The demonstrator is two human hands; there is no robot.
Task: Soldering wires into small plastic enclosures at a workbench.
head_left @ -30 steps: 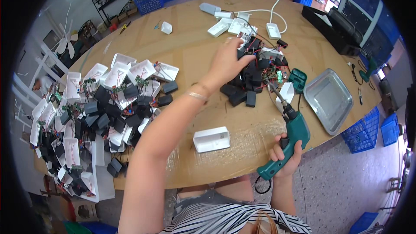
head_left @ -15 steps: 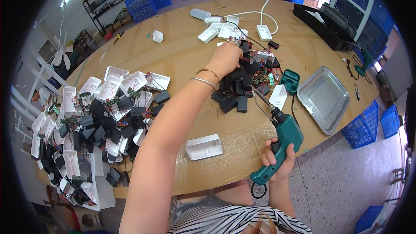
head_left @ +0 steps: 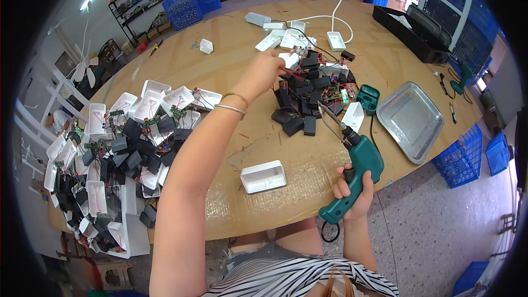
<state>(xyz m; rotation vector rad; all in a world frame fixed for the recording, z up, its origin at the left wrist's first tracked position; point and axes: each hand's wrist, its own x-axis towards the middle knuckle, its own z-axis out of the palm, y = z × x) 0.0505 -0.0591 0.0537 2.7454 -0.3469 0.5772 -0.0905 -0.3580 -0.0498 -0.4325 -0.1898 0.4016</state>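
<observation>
Left hand (head_left: 265, 72) half-curled beside the black boxes (head_left: 322, 83) just to its right, its grip too hidden to tell, I'd best point the soldering gun (head_left: 366, 158), wrapped in my right hand (head_left: 359, 198), well clear of the left.

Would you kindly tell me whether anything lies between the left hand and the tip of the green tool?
Yes: in this view, a heap of black blocks lies between the left hand and the tip of the green tool.
</observation>
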